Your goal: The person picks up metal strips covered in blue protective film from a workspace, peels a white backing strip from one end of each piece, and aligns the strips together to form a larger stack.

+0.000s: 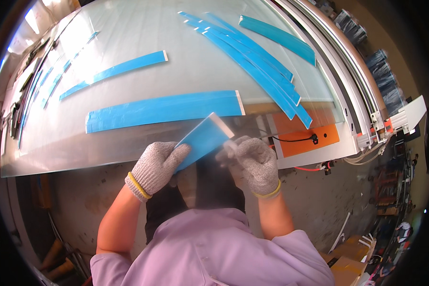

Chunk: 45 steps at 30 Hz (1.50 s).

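Observation:
My left hand (161,162), in a grey knit glove with a yellow cuff, grips a flat blue strip (203,139) by its lower left edge, thumb on top. The strip tilts up over the table's front edge and has a white band at its upper end. Beside its right edge is my right hand (257,161), gloved alike, with bent fingers. Motion blurs those fingertips and a whitish patch near them, so whether they hold anything is unclear. Just beyond the hands, a wide blue strip (164,109) lies on the glass tabletop (139,84).
A narrower blue strip (114,74) lies farther back, and several overlapping blue strips (250,64) fan out at the right. Near them is a teal strip (277,37). A metal rail (346,60) borders the right side. A black cable (293,140) crosses an orange panel (307,143). Cardboard (350,261) sits lower right.

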Motion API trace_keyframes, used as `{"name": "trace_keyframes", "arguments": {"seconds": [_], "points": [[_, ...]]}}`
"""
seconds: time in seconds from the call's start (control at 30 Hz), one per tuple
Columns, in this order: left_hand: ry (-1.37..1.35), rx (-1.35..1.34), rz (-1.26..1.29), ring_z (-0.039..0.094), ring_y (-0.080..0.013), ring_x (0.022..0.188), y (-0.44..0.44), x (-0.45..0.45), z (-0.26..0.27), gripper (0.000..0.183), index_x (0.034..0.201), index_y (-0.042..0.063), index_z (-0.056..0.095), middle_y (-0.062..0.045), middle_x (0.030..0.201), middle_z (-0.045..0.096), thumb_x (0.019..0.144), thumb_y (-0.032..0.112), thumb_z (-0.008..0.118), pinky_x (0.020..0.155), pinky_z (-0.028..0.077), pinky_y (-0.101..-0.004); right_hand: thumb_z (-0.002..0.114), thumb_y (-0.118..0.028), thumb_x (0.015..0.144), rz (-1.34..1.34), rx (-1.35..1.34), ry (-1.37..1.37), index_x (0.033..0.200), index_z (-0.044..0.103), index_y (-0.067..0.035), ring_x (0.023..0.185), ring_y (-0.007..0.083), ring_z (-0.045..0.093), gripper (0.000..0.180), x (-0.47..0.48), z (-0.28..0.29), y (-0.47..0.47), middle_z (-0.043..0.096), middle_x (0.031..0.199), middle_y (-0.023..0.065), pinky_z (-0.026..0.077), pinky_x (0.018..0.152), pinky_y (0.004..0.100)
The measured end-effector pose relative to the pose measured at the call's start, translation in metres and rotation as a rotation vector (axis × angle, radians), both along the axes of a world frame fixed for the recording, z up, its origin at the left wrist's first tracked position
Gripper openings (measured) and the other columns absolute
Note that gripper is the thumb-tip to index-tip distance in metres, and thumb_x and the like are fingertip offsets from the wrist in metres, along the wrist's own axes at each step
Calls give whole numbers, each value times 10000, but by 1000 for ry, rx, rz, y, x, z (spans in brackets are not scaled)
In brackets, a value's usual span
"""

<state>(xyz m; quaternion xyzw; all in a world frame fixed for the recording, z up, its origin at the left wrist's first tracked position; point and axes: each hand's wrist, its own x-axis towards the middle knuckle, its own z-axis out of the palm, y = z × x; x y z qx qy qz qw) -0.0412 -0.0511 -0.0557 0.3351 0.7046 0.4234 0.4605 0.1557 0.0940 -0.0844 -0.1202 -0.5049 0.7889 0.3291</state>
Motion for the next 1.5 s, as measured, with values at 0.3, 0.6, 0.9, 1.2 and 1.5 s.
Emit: {"name": "trace_keyframes", "arguments": {"seconds": [0.3,0.6,0.9,1.2,1.5], "points": [[158,-5,-109,602,-214,604,7,3,-10,534,978,-79,691,-174,649,595,1032,434,551,661,518,-412,636,81,910,-114,205,-284,954,728,13,677,94,603,123,9,-3,-9,708,833,79,440,586,219],[262,-20,-202,613,-115,528,5,15,-11,483,888,-28,692,-60,628,645,1062,396,538,499,504,-276,680,68,876,-310,521,-379,1335,616,39,932,164,674,465,-1,0,-16,707,1185,153,520,800,264],[357,-122,-269,666,-383,695,-5,24,12,515,873,16,728,-189,721,680,1038,453,511,726,534,-459,642,-196,1012,86,410,-366,1466,425,107,1078,221,682,588,16,13,2,599,1410,214,519,964,315],[458,-410,-588,686,-327,648,-2,21,2,561,825,54,755,-126,651,689,1034,492,474,726,555,-461,522,-260,1070,798,-184,279,1201,561,39,1135,278,577,329,17,8,18,595,1191,210,431,1046,407],[179,-402,-611,675,-206,552,-7,20,19,612,893,-12,729,-120,608,668,1042,527,481,593,554,-368,482,-72,1034,470,274,-429,969,604,26,762,162,606,169,24,11,27,634,873,78,513,676,305]]}}
